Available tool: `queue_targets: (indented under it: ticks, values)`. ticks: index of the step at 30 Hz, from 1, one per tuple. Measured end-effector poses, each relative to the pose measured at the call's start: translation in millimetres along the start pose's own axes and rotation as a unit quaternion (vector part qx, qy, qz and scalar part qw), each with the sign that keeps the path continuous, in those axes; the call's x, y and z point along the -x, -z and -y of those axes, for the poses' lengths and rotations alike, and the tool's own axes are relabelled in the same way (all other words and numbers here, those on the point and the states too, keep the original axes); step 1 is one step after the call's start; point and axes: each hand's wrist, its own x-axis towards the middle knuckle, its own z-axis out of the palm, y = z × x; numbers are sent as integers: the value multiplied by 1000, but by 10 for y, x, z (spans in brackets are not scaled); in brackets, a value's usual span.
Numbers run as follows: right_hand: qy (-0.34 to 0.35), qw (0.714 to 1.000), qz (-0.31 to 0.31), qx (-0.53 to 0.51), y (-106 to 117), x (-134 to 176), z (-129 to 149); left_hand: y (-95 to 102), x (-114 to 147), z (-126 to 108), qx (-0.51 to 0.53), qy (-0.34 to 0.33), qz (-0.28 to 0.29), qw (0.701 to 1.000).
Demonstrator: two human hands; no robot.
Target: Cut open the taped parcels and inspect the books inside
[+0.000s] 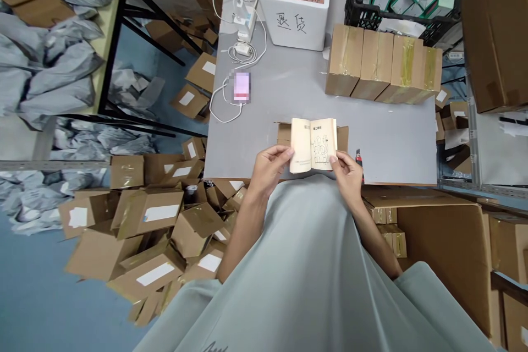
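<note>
A small open book (303,146) with yellowish pages is held between my two hands near the table's front edge. Its right page carries a line drawing and some printed characters. My left hand (272,165) pinches the left edge, thumb on the page. On the other side, my right hand (345,170) grips the lower right corner with the thumb on top. Beneath the book lies a flat piece of brown cardboard (342,136), mostly covered. A red and black utility knife (358,158) rests just right of my right hand.
On the grey table (268,104) are a phone (242,87) on a cable, a power strip (247,22), a white foam box (295,19) with booklets, a row of taped cartons (377,63) and a black crate (361,14). Cardboard boxes (157,212) heap at left; grey parcels (53,55) lie beyond.
</note>
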Motion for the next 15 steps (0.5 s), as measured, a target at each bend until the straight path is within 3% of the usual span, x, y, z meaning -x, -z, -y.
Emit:
queue_targets:
  ticks: [3,6,8,12,15]
  values:
    - [-54,998,32,-21,25,-3,-21,-52,58,-35,10,-3,62,998]
    - [-115,989,50,-72,66,-12,-62,-73,48,-40,-46,-48,8,998]
    - [-138,983,52,-107,85,-19,-81,-72,20,-21,-88,-41,-13,995]
    - [-148,980,53,-122,98,-36,-82,-86,1,37,-95,24,28,995]
    - [-143,985,50,-81,103,-53,-96,-114,19,60,-81,24,19,996]
